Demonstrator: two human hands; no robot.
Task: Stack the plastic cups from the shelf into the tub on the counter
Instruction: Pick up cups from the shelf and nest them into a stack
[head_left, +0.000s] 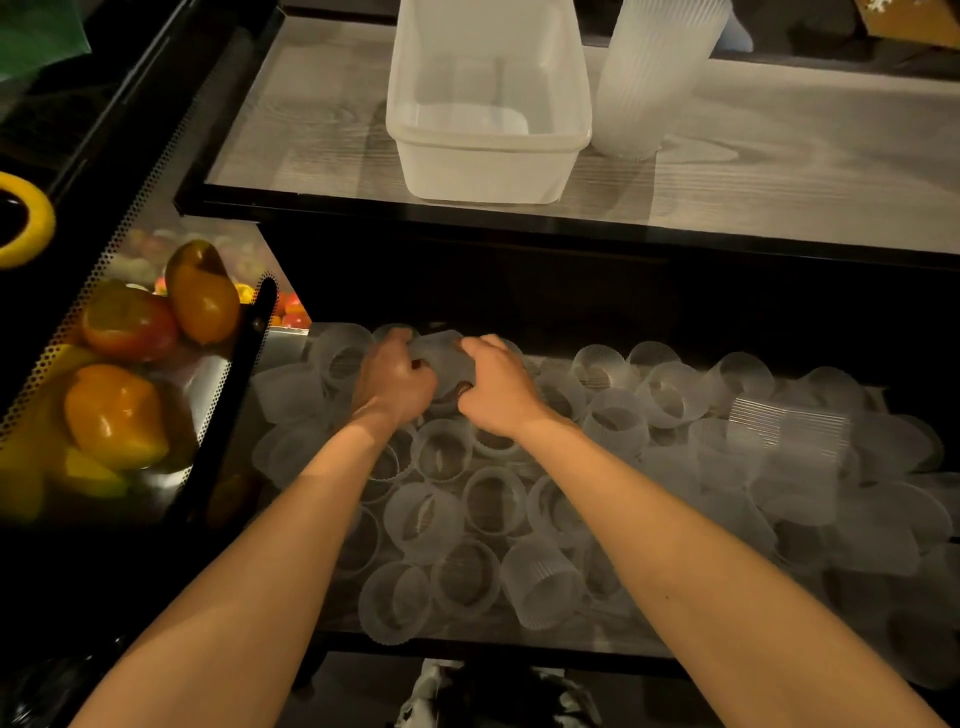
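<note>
Both hands sit at the back of the lower shelf (519, 638). Left hand (397, 382) and right hand (496, 389) have fingers curled tight around one frosted plastic cup (442, 356), which is held between them, just above the loose cups (493, 501) littering the shelf. The tub (483, 171) stands on the counter (779, 182) above, well apart from the grip. A tall ribbed cup stack (649, 78) stands just beside it. Bell peppers (117, 415) lie in the bin to the left.

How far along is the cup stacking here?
Early. Done: nothing seems to be in the tub; a tall stack stands beside it on the counter. In hand: left hand and right hand both grip a cup on the shelf. Left: many loose cups lie there.
</note>
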